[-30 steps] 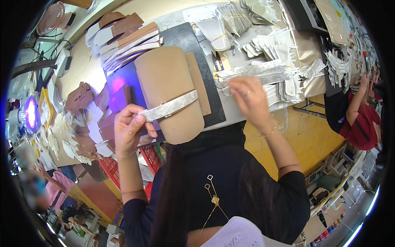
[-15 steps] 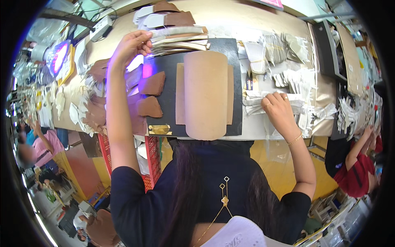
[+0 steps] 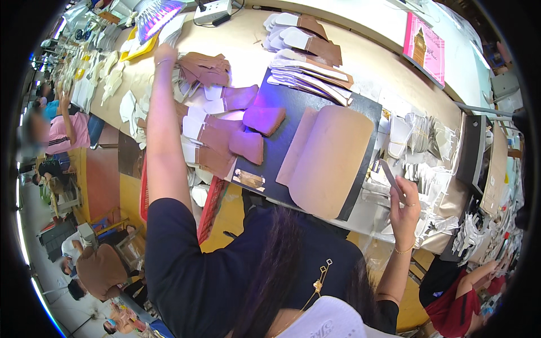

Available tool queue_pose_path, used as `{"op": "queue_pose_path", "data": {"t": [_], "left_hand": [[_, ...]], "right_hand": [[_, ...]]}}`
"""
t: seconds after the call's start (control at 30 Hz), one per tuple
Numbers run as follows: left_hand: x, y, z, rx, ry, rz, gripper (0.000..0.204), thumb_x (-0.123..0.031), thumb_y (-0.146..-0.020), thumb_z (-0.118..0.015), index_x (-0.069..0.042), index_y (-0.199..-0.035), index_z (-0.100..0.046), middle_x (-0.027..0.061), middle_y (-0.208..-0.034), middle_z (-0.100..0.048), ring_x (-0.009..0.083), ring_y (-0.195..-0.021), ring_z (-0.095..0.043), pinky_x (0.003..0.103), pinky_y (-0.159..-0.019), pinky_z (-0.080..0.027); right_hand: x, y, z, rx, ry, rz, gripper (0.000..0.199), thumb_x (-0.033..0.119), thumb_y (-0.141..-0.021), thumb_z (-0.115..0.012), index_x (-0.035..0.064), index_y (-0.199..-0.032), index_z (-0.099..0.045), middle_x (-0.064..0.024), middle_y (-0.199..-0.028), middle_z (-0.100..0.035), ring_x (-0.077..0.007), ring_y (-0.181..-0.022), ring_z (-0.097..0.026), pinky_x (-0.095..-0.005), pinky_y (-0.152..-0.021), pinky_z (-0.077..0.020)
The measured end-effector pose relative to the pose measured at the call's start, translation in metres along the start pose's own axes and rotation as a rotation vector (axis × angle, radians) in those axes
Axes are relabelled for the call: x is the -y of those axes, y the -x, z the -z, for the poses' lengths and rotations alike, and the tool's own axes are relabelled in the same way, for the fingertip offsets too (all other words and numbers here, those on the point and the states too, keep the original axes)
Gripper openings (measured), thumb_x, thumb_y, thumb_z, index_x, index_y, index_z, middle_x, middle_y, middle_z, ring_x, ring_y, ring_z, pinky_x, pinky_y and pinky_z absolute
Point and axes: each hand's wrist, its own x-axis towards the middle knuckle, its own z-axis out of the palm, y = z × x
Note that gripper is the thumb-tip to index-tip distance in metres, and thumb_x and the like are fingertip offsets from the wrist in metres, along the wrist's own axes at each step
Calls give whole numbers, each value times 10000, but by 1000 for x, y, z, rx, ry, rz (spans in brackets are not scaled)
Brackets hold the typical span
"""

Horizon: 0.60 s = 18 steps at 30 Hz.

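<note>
Brown leather pieces (image 3: pixel 225 121) and stacked insoles (image 3: pixel 307 70) crowd the counter (image 3: pixel 372 62); bare counter lies open behind the black mat (image 3: pixel 282 152).

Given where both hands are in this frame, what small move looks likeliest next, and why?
Probably the left hand closes on a brown cut piece from the far pile: the arm is stretched out there, apparently touching nothing. The right hand already holds a pale strip upright beside the tan rounded form on the dark mat.
</note>
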Motion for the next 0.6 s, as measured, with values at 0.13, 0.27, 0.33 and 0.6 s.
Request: {"op": "queue_pose_path", "data": {"t": [0.13,0.27,0.33,0.6], "left_hand": [[34,-21,-16,214,99,237,602,-482,-721,-693,-7,-1084,-625,174,-1127,-615,296,-1047,-595,374,-895,-463],[27,-18,-19,220,112,293,540,-428,-717,-726,-64,-1103,-627,138,-1112,-631,280,-1045,-601,384,-889,-468],[20,-13,-14,174,88,303,408,-336,-761,-688,-100,-1090,-635,118,-1068,-649,299,-1034,-601,385,-884,-470],[-65,93,57,-211,396,-250,140,-169,-808,-594,-43,-869,-605,141,-837,-654,317,-772,-627,394,-706,-484]], "right_hand": [[11,-9,0,-77,34,26,327,-100,-789,-585,39,-1084,-565,-129,-911,-597,-252,-795,-595,-320,-688,-483],[16,-16,2,-65,94,80,319,-101,-788,-585,36,-1076,-569,-127,-898,-598,-252,-802,-597,-317,-687,-484],[17,-17,2,-68,99,75,327,-100,-787,-587,35,-1084,-569,-126,-891,-598,-249,-798,-599,-318,-687,-483],[19,-18,0,-106,77,18,241,-63,-736,-670,19,-962,-652,-100,-840,-645,-225,-750,-596,-300,-670,-454]]}}
